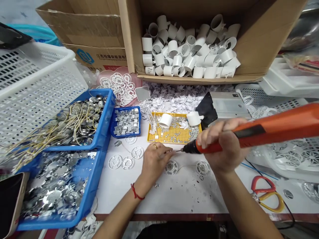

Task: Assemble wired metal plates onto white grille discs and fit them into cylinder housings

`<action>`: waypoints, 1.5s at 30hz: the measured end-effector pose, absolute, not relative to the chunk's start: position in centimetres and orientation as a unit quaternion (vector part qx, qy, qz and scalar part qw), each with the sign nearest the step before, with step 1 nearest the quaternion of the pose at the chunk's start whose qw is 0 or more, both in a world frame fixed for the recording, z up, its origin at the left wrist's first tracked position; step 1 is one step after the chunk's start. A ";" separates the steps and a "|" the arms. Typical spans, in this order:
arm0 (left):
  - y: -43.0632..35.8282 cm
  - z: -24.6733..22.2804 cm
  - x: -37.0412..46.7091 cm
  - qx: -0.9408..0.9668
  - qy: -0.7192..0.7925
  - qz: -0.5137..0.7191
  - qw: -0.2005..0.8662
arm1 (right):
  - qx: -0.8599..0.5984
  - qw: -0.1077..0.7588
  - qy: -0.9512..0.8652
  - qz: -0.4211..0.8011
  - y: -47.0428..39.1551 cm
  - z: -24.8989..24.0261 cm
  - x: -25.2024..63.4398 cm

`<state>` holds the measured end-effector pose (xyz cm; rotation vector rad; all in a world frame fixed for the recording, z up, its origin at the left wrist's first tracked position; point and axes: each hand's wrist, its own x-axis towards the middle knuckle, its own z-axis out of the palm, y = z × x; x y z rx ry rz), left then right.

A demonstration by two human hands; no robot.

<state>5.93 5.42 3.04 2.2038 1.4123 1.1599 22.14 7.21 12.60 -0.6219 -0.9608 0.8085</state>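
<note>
My right hand is wrapped round an orange electric screwdriver, held level with its bit pointing left. My left hand is closed in a pinch at the bit's tip; what lies between the fingertips is too small to make out. Just below the fingertips lies a round white plastic frame, and a second round frame sits to its right, with a thin wire between them. Behind the hands is a yellow perforated tray with small screws and two white plastic cups.
Blue bins of metal plates and wired parts stand left, near a small blue tray of metal clips. A cardboard box of white cups is behind. Scissors-like cutters lie right, below a white basket.
</note>
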 end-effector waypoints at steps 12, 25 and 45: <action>-0.4 4.0 6.5 0.814 0.466 0.345 -0.023 | -0.267 0.731 -0.461 0.426 2.3 13.4 21.3; -1.5 4.1 6.7 0.785 0.437 0.439 -0.017 | -0.262 0.709 -0.489 0.436 0.5 13.6 21.4; -1.2 -0.4 6.6 0.775 0.564 0.238 0.157 | -0.311 0.730 -0.468 0.390 1.3 11.6 21.4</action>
